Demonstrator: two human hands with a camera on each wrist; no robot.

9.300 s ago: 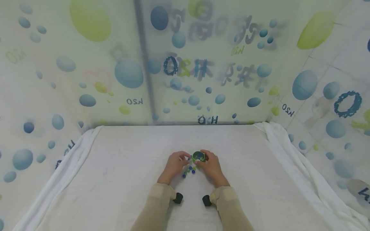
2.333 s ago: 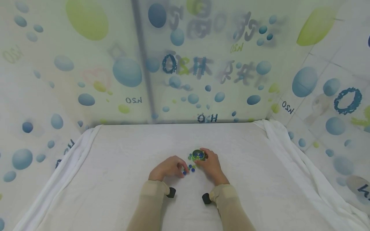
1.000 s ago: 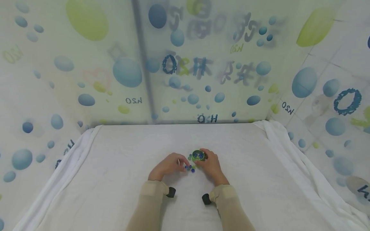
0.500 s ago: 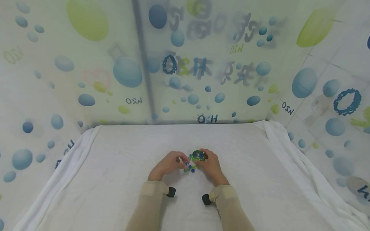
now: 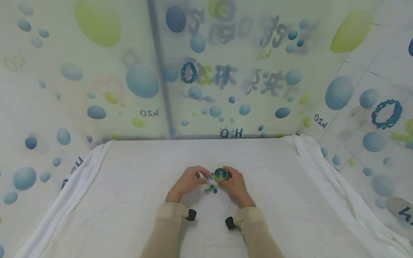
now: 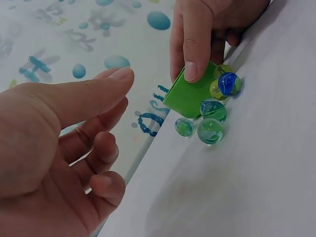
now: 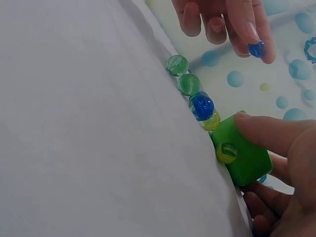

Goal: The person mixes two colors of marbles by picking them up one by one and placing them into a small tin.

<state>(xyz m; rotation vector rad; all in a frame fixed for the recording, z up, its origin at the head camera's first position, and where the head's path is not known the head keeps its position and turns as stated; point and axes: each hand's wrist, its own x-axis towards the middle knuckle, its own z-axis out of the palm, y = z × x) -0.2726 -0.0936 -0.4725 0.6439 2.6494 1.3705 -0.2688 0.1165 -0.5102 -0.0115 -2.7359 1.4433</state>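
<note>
My left hand (image 5: 188, 180) pinches a blue marble (image 7: 256, 49) between thumb and index finger, raised just left of the cup; in the left wrist view the fingers hide it. My right hand (image 5: 236, 184) holds a small green cup (image 6: 190, 94) by its side, thumb on the near wall and fingers behind. In the head view, the cup's round mouth faces up, with blue and other marbles inside. Loose marbles lie on the cloth in front of the cup, among them a dark blue one (image 7: 202, 107), a green one (image 7: 188, 85) and a yellow-green one (image 7: 226, 153).
A white cloth (image 5: 135, 179) covers the table, bunched into folds (image 5: 309, 165) along both sides. Behind it hangs a pale curtain (image 5: 206, 100) printed with blue and green bubbles. A dark wrist camera (image 5: 230, 223) sits on each sleeve.
Over the last couple of seconds my left hand has picked up the blue marble from the nearest loose ones and carried it forward toward the cup. My right hand keeps its hold on the cup.
</note>
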